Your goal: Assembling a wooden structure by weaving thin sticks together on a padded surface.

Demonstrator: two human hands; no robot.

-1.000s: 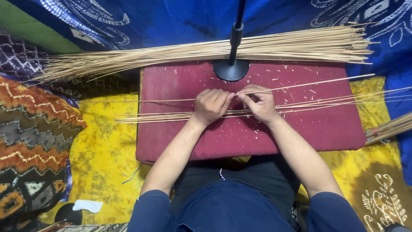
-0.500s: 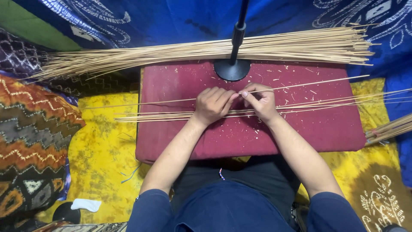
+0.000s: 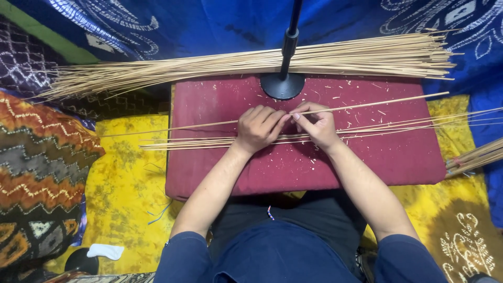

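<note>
Centre of frame: maroon cushioned board (image 3: 398,157), strewn with pale shavings. Upper frame: large bundle of thin cane sticks (image 3: 209,65) lying across blue patterned cloth (image 3: 209,21). Upper centre: black round-based stand (image 3: 283,84). On the board, a small sheaf of sticks (image 3: 188,142). Left hand (image 3: 258,128) and right hand (image 3: 314,123), close together, both pinch a single long stick (image 3: 377,104) running left to right.

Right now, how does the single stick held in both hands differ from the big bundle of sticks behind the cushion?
The single stick is pinched by the left hand and right hand over the maroon cushion; the big bundle lies untouched on blue cloth. The stick is alone and slanted; the bundle holds many, fanned leftward. Both are thin, pale and long.
</note>
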